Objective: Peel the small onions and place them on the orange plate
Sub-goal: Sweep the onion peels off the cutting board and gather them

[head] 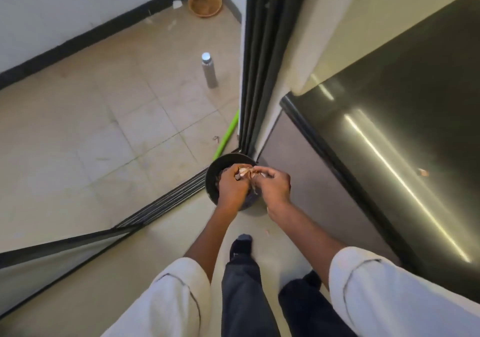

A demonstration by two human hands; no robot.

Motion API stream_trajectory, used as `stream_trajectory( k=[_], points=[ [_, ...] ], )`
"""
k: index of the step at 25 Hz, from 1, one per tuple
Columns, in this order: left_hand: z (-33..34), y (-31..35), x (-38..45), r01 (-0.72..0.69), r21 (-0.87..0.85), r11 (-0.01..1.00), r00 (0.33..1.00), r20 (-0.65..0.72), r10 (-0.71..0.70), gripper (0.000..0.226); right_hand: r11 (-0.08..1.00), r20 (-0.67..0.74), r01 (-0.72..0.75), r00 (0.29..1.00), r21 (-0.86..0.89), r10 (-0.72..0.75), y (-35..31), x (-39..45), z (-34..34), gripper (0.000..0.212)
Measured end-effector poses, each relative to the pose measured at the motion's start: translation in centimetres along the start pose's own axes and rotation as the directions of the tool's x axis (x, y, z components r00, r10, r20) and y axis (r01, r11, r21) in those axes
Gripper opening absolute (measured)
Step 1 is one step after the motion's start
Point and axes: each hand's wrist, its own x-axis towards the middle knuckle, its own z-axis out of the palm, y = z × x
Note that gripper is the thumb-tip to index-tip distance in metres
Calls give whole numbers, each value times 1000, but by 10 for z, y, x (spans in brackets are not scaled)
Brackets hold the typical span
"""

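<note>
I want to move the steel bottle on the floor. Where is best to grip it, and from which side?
Probably grip the bottle around its body just under the cap, coming from the open floor on its left. It stands upright and slim, with the door frame close on its right.

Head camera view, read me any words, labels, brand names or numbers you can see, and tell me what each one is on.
None can be read anywhere in this view.
The steel bottle on the tiled floor shows no label.
The dark bin under the hands shows no print.
The woven basket by the wall shows none.
A small white mark on the dark sock is too small to read.
</note>
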Motion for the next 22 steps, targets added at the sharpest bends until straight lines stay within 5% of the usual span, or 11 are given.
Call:
stream_trajectory(
  k=[4, 9, 14, 19, 22],
  points=[
    [-5, -48, 73, 36, 15, 999, 999, 18, -37, 30, 996, -16, 6, 1000, -92, -8, 41, 74, 56, 24],
    [-21, -85, 117, -34, 248, 968, 986, 167, -8, 63, 951, -17, 38, 999, -308, -46, 67, 118, 78, 38],
    [-36, -58, 83, -63, 394, 917, 997, 61, 43, 43, 943, -135, 108, 978, -316, -157, 41, 83, 48, 32],
    [-27, 31, 12, -377, 389, 841, 919, 39, 393, 25, 972, -119, 225, 965, -70, -232, -19, -9, -22, 30],
    [-1, 107, -60, -639, 316, 702, 764, 149, 628, 34, 911, -224, 412, 888, -2, -402, -69, -77, -104, 26]
  ],
)
